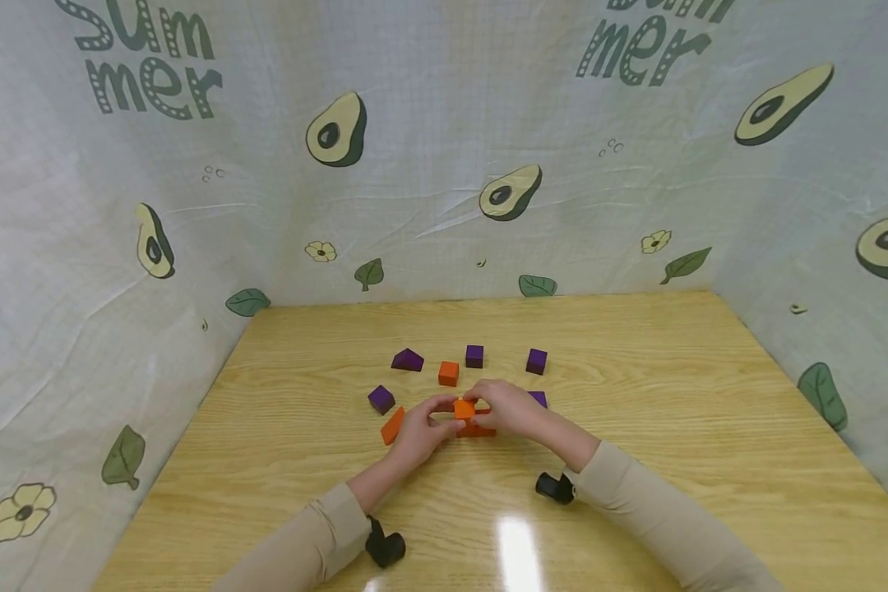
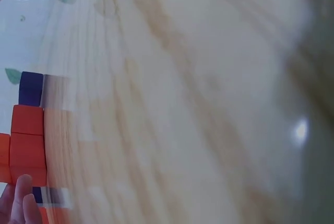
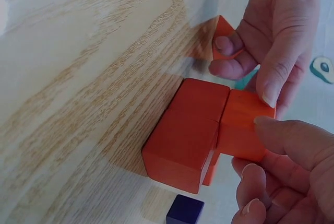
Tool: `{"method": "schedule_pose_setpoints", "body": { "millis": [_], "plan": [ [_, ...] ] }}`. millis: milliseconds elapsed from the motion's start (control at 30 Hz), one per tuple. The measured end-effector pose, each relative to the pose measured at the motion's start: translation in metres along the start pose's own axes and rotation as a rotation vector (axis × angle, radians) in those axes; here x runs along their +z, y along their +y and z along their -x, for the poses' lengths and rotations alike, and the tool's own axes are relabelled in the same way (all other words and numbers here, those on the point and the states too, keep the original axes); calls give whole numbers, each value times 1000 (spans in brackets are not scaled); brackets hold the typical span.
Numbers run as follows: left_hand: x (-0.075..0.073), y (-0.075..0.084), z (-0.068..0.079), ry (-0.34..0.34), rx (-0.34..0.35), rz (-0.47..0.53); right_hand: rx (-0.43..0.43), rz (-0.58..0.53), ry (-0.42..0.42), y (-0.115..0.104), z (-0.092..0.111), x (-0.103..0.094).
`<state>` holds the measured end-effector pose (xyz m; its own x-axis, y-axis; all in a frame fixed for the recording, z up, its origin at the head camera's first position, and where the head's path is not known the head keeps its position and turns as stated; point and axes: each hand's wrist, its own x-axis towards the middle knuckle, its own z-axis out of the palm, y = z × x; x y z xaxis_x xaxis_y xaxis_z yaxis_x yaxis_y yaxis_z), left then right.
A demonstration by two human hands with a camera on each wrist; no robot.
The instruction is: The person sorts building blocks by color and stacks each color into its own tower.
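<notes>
An orange cube [image 1: 464, 409] sits on top of orange-red blocks [image 1: 484, 432] that lie against one another on the table. My right hand [image 1: 511, 409] pinches this cube from the right, thumb on its near side. From the left, my left hand [image 1: 418, 432] holds the same cube between thumb and index finger. The right wrist view shows both thumbs on the cube [image 3: 242, 125], above the lower blocks [image 3: 182, 143]. Left fingertips [image 2: 23, 198] show at the blocks' edge in the left wrist view. Fingers partly hide the lower blocks.
An orange triangular block [image 1: 393, 426] lies beside my left hand. Behind are an orange cube [image 1: 448, 373], a purple wedge-like block [image 1: 408, 360] and purple cubes [image 1: 474, 356], [image 1: 537, 362], [image 1: 381, 400]. Another purple block [image 1: 538, 399] shows past my right hand. Printed cloth [image 1: 429, 247] borders the table.
</notes>
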<state>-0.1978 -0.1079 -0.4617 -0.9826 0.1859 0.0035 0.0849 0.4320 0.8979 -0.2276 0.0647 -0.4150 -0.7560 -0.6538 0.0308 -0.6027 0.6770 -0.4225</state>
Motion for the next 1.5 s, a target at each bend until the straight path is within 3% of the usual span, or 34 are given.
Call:
{"method": "schedule_pose_setpoints", "body": {
  "millis": [267,567,733,1000,1300,1500],
  "plan": [
    [-1,3,0,3,1,5,-11,-4,13,0,0,1],
    [-7,35,14,27,24,34,10,-32,-14,1,-1,-2],
    [-6,26,9,17,37,38,62,-90,-54,7,-8,-13],
    [-2,3,0,15,18,-21,106,-67,48,24,-38,-14],
    [1,1,-1,8,11,-14,112,-1,50,37,-67,3],
    [-3,20,9,7,32,34,87,23,15,30,-76,6]
  ]
}}
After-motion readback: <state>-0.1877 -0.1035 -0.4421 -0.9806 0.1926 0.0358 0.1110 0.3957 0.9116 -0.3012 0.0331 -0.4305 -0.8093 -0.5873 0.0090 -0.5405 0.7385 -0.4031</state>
